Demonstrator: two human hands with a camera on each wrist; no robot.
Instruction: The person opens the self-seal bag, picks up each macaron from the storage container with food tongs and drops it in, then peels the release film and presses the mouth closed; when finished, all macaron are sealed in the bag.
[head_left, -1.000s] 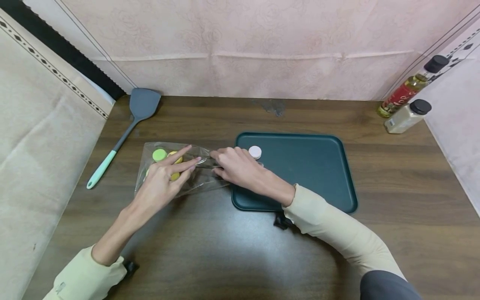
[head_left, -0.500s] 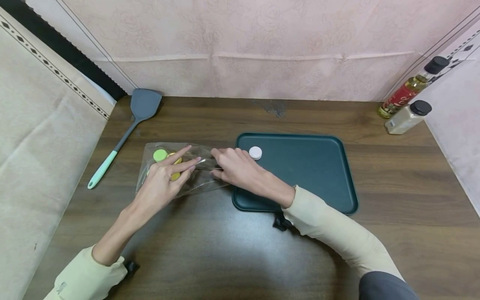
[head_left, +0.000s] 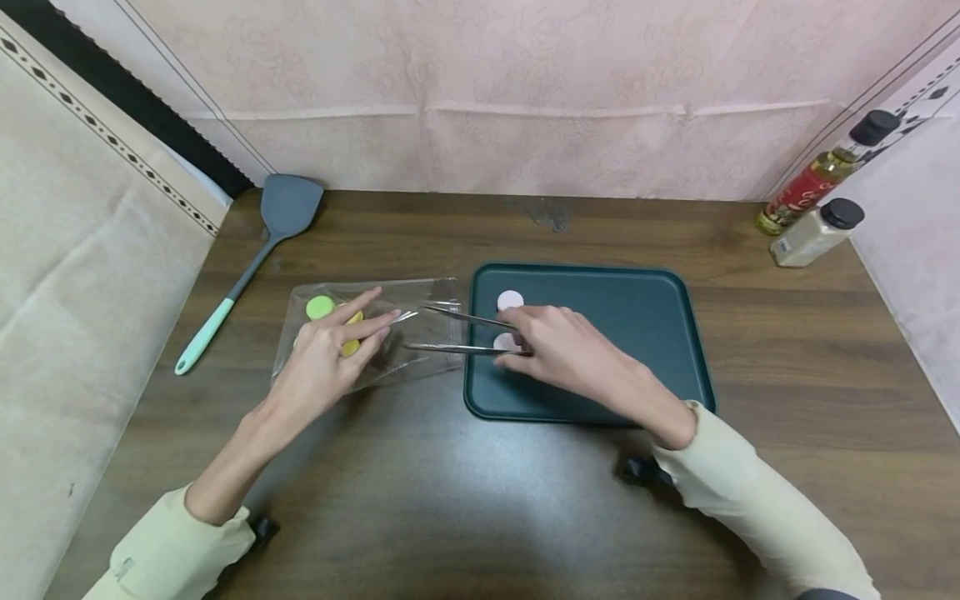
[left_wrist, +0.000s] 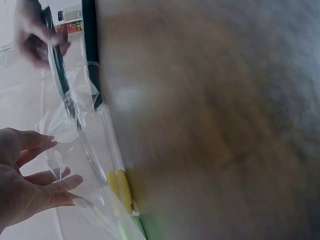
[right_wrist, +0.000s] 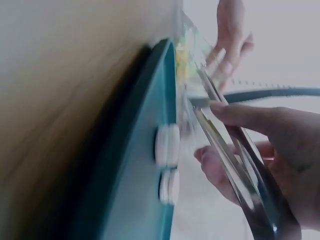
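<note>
Here's the left hand [head_left: 318, 352], fingers spread and fairly straight, resting against the clear bag [head_left: 405, 292], clenched on nothing; across from it the right hand [head_left: 573, 350] has the metal tongs [head_left: 465, 349] in its grasp, thumb on one arm, fingers on the other; the arms stand well apart at the tips, pointing left, out past the tray's near-side rim and over the bag's right-hand end!

The bag lies flat on the table [head_left: 420, 492], just left of the tray [head_left: 615, 325]; inside it, a green disc [head_left: 320, 307] towards the far left corner, and yellow discs [head_left: 350, 348] partly covered by the left hand's fingers; from the left wrist you see the thin plastic crinkled and raised around those fingertips.

On the tray, two white discs, close together by the left rim; the far one [head_left: 510, 300] in plain sight, the near one [head_left: 505, 342] partly behind the tongs, under the right hand.

Over on the left, the spatula [head_left: 291, 208], blade away from the person, pale green handle nearer; far right, the red-labelled bottle [head_left: 802, 196], the black-capped jar [head_left: 806, 242] just in front of it.
</note>
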